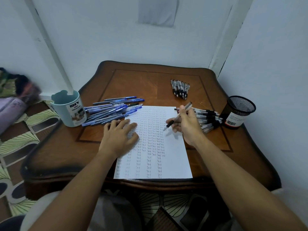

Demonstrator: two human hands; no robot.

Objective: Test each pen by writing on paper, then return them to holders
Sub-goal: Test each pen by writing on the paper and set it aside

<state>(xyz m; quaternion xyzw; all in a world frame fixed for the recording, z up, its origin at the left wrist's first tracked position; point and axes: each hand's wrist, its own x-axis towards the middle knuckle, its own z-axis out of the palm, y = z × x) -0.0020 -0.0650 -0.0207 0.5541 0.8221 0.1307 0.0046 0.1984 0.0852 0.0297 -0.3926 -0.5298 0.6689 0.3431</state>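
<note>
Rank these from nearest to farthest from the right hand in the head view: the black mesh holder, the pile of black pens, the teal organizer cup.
From the right hand:
1. Pile of black pens, just behind it on the right.
2. Black mesh holder, at the table's right edge.
3. Teal organizer cup, across the paper on the far left.

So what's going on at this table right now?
A person is testing pens. The right hand grips a black pen, tip just above the paper, which is already covered in columns of "Test". The left hand lies flat on the sheet, steadying it. Blue pens lie piled beside the teal holder, black pens beside the mesh holder. No pens show in either holder.
</note>
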